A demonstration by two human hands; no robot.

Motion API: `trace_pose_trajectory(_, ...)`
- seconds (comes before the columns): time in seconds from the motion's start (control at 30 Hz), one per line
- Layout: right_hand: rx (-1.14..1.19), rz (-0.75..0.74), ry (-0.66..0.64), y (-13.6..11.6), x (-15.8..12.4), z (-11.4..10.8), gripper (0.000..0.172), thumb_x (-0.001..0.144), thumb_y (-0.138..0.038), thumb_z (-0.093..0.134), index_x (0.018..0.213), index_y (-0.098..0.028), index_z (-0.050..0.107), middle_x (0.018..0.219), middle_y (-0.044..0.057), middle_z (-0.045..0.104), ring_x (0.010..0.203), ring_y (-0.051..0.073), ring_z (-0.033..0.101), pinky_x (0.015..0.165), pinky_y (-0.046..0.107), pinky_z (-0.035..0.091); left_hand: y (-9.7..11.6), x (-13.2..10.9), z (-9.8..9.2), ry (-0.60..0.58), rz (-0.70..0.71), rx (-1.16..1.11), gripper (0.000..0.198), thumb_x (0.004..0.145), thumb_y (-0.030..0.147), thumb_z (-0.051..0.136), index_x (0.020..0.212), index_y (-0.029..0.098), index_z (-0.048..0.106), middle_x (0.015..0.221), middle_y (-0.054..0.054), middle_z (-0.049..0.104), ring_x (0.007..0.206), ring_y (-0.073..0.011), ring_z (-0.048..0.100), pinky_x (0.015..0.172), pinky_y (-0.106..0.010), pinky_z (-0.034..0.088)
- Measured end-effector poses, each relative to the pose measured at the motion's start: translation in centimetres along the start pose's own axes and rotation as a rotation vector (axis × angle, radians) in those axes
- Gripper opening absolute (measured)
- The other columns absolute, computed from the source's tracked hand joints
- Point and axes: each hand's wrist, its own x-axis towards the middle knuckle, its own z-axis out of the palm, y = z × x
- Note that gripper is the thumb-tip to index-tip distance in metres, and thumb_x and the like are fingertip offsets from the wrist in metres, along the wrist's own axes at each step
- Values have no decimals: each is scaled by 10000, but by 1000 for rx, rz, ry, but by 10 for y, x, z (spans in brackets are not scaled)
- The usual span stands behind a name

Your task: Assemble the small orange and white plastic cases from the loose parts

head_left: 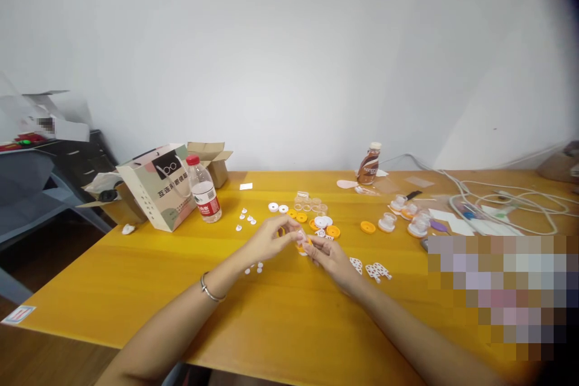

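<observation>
My left hand [271, 238] and my right hand [329, 256] meet over the middle of the yellow table [149, 289]. Their fingertips pinch together on a small clear and orange plastic piece [302, 240]. A silver bracelet [210, 291] sits on my left wrist. Just beyond the hands lie orange discs [333, 231], white discs [322, 221] and small clear cups [307, 201]. Tiny white parts [246, 218] are scattered to the left. White perforated pieces [374, 269] lie to the right of my right hand.
A water bottle [203, 189], a paper bag [154, 187] and an open carton [212, 160] stand at the back left. A brown drink bottle [368, 164] stands at the back. Assembled clear-and-orange pieces [409, 217] and white cables [506, 199] lie at the right.
</observation>
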Motion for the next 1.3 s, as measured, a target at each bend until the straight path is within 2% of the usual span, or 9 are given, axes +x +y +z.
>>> trace_pose_trajectory(0.1, -53, -10, -1, 2, 1, 0, 295, 717, -401, 569, 901, -174, 614, 780, 24, 605, 702, 152, 520, 677, 271, 415, 9, -3, -15, -249, 93, 151, 329, 784, 334, 510, 1096, 231, 507, 1158, -62, 510, 1089, -192, 440, 933, -324, 318)
trace_pose_trajectory(0.23, -130, -17, 5, 7, 2, 0, 324, 721, -413, 552, 937, -180, 616, 815, 35, 632, 781, 199, 554, 735, 322, 430, 14, -6, -17, -44, 13, 296, 310, 790, 370, 485, 1049, 207, 531, 966, -64, 593, 926, -188, 536, 840, -318, 390)
trace_pose_trajectory(0.37, -179, -33, 25, 9, 2, -1, 341, 722, -420, 540, 961, -188, 616, 783, 32, 633, 740, 198, 559, 686, 319, 447, 16, -7, -14, -183, 119, 301, 261, 815, 303, 456, 1051, 229, 538, 979, -62, 584, 938, -170, 530, 872, -303, 372)
trace_pose_trajectory(0.47, -207, -55, 42, 9, 2, -2, 334, 720, -414, 543, 959, -193, 618, 751, 20, 628, 689, 179, 547, 640, 295, 449, 18, -7, -14, -114, 46, 306, 313, 797, 350, 479, 1083, 228, 510, 938, -63, 597, 883, -175, 548, 827, -310, 400)
trace_pose_trajectory(0.87, -296, -88, 87, 14, 3, -6, 319, 713, -400, 548, 947, -196, 620, 657, 0, 591, 600, 150, 506, 562, 257, 415, 17, -7, -16, -168, 96, 335, 310, 772, 351, 516, 1054, 222, 528, 1043, -69, 553, 929, -172, 524, 875, -298, 369)
trace_pose_trajectory(1.0, -333, -100, 85, 14, 3, -7, 311, 718, -405, 541, 940, -202, 623, 668, -4, 589, 592, 145, 492, 550, 251, 399, 15, -7, -13, -115, -1, 323, 275, 803, 374, 453, 997, 206, 552, 899, -53, 597, 790, -154, 557, 775, -281, 419)
trace_pose_trajectory(1.13, -390, -99, 86, 12, 3, -9, 308, 744, -397, 517, 966, -206, 611, 696, -1, 587, 590, 140, 480, 544, 247, 378, 14, -8, -14, -144, 59, 290, 291, 774, 358, 510, 1029, 219, 535, 993, -71, 572, 937, -175, 523, 863, -302, 375)
trace_pose_trajectory(1.23, -434, -117, 78, 10, 2, -9, 274, 745, -387, 524, 927, -206, 621, 696, -4, 582, 577, 130, 460, 532, 238, 358, 15, -8, -13, -91, -20, 308, 285, 794, 402, 463, 975, 203, 557, 865, -54, 606, 846, -177, 555, 781, -298, 419)
trace_pose_trajectory(1.3, -439, -112, 69, 10, 1, -8, 272, 741, -389, 528, 914, -204, 625, 675, -9, 580, 554, 124, 448, 520, 236, 348, 17, -8, -13, -133, 49, 280, 263, 817, 370, 435, 986, 212, 560, 913, -60, 603, 888, -172, 549, 818, -295, 404)
